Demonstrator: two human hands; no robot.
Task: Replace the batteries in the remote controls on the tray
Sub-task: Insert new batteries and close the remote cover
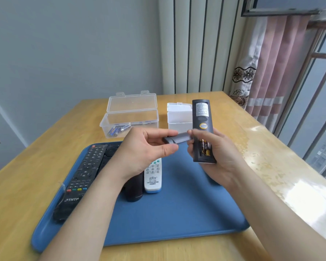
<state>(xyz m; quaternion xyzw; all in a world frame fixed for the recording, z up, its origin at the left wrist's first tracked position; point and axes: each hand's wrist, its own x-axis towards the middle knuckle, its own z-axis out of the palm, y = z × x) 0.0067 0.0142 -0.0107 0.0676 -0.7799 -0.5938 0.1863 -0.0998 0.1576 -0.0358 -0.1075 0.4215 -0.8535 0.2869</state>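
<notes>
Cover [177,138] was off, pinched in left hand [145,149]; right hand [224,159] gripped remote [201,117] — batteries [205,148] likely needed prying out next.

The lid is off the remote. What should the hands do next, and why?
Probably the left hand should lay the grey cover on the blue tray. The right hand holds the dark remote with batteries inside, so a free hand is needed to pull them out.

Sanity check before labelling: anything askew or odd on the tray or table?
One thing: the long black remote lies skewed, its near end riding up on the left rim of the tray. The cover off the held remote is just the task; nothing spilled or damaged.
</notes>
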